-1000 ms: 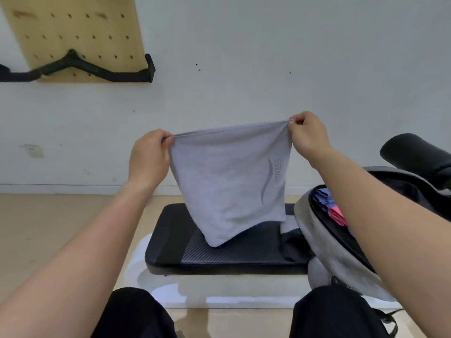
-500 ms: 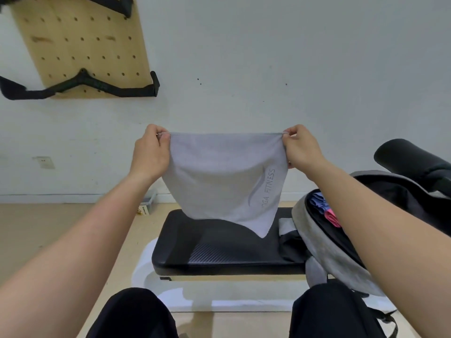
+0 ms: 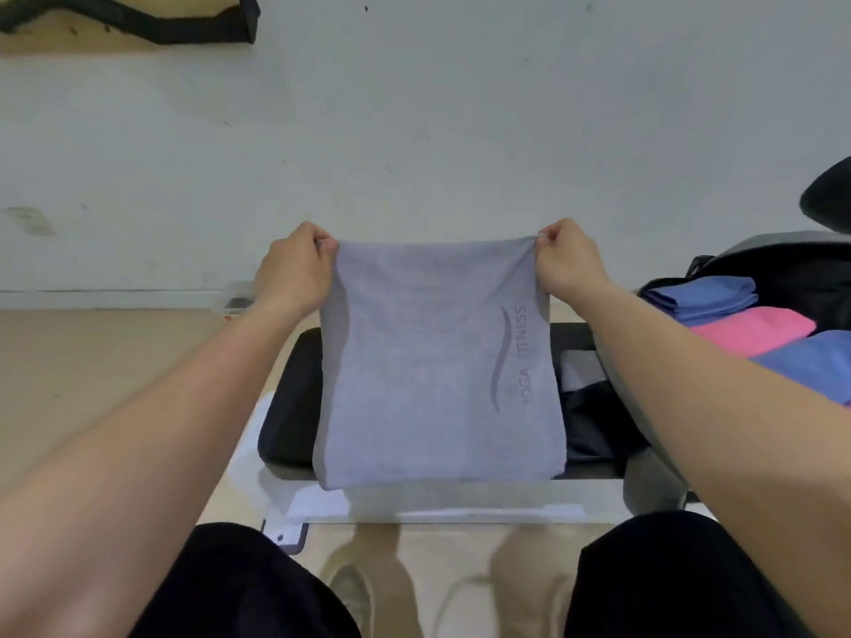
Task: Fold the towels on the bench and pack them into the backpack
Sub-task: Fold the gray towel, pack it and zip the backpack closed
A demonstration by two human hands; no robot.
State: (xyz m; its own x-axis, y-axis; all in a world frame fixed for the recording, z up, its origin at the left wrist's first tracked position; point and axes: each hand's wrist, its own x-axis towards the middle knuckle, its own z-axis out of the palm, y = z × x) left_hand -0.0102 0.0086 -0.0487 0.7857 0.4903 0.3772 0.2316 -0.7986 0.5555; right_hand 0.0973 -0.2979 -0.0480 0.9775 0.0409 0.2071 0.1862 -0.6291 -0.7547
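A grey towel (image 3: pixel 428 361) with "YOGA FITNESS" lettering hangs folded in front of me over the black bench (image 3: pixel 294 407). My left hand (image 3: pixel 294 269) pinches its top left corner and my right hand (image 3: pixel 568 264) pinches its top right corner, stretching the top edge taut. The towel's lower edge hangs in front of the bench's near edge. At the right the backpack (image 3: pixel 783 264) lies open, holding folded blue towels (image 3: pixel 704 297) and a pink towel (image 3: pixel 750 331).
A white wall stands behind the bench, with a black handle bar (image 3: pixel 138 25) on a wooden pegboard at the upper left. A black padded roller (image 3: pixel 829 200) is at the right edge. My knees in black shorts are at the bottom; tan floor lies to the left.
Both hands have lowered with the grey towel, which now hangs straight and flat over the bench. My view has tilted down, showing more of the backpack's inside.
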